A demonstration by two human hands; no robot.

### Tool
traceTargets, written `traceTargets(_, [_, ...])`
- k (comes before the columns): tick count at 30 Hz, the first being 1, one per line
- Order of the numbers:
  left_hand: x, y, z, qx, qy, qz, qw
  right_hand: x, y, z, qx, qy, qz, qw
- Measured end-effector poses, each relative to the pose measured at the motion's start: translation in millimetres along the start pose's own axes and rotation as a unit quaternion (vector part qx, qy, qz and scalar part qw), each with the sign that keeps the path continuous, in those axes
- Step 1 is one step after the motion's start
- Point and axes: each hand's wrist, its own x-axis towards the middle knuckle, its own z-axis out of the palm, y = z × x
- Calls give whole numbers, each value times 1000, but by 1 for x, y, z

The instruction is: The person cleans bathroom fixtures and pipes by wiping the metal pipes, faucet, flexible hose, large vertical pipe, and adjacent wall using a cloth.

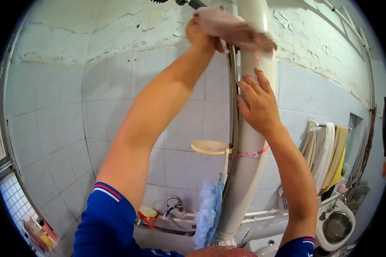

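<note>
My left hand (201, 37) is raised high and closed on a pinkish cloth (233, 28), blurred by motion, which lies across the upper part of a thick white pipe (248, 188). Lower down, my right hand (259, 105) is at the pipe's side with its fingers stretched out and nothing in them. A thin red string (258, 59) shows just above its fingertips. Between my arms a metal shower hose (233, 103) runs down along the pipe. Whether the right fingertips press on the pipe is hard to tell.
A yellowish soap dish (210, 147) sticks out beside the pipe, near a pink tie (248, 154). Below it hangs a blue mesh bath puff (206, 210). A faucet (178, 204) is low on the wall. Towels (326, 150) and a washbasin (349, 229) are at right.
</note>
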Motion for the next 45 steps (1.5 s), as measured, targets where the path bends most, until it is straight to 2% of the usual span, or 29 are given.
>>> traceTargets(5, [23,39,-48,59,14,-29,998,-1,0,-3,-4,0,-16,1000])
traceTargets(9, [13,33,-59,163,32,72,984,16,-30,0,46,53,-7,997])
traceTargets(11, [7,27,-57,234,28,148,961,29,-57,0,222,-55,101,968])
traceTargets(12, [2,26,-52,273,27,188,943,39,-72,-3,324,-74,161,929])
traceTargets(13, [-8,31,-45,313,28,224,923,45,-79,0,325,-75,160,929])
traceTargets(14, [-21,36,-39,367,32,238,899,52,-83,4,380,-28,183,906])
traceTargets(15, [-36,45,-31,419,36,250,872,58,-85,13,450,43,227,863])
traceTargets(16, [-45,49,-25,427,42,251,868,65,-88,22,515,121,257,809])
traceTargets(17, [-56,54,-22,394,21,245,885,73,-84,22,515,120,256,809])
traceTargets(19, [-69,62,-19,371,-27,267,889,89,-74,13,507,201,262,796])
traceTargets(22, [-82,75,-22,354,-155,175,906,112,-55,12,485,240,282,792])
traceTargets(23, [-80,77,-25,351,-155,176,907,119,-48,12,482,240,280,795])
traceTargets(25, [-75,82,-32,326,-214,116,913,133,-35,16,217,216,266,914])
traceTargets(27, [-60,83,-42,293,-222,108,924,150,-22,22,162,231,257,924])
traceTargets(29, [-46,93,-55,330,-19,189,925,167,-13,20,118,187,238,946])
traceTargets(31, [-23,116,-68,318,45,215,922,182,-9,25,133,189,257,938])
traceTargets(33, [29,133,-87,322,-10,309,895,197,10,32,79,143,253,954])
traceTargets(35, [47,154,-80,319,-38,288,902,213,20,44,99,134,255,952])
traceTargets(37, [60,165,-78,316,-65,271,907,234,26,54,65,9,286,956])
traceTargets(38, [63,168,-78,318,-107,251,908,238,24,67,61,86,268,958])
traceTargets(39, [66,169,-79,321,-149,229,907,246,10,66,60,87,266,958])
traceTargets(41, [65,170,-81,330,-144,244,901,265,-17,52,260,27,232,937])
traceTargets(42, [65,168,-82,313,-142,253,904,282,-13,67,324,79,158,930])
traceTargets(44, [70,166,-86,298,-140,263,907,312,-17,76,355,114,120,920])
traceTargets(45, [76,162,-91,299,-178,298,889,323,-28,75,384,146,84,908])
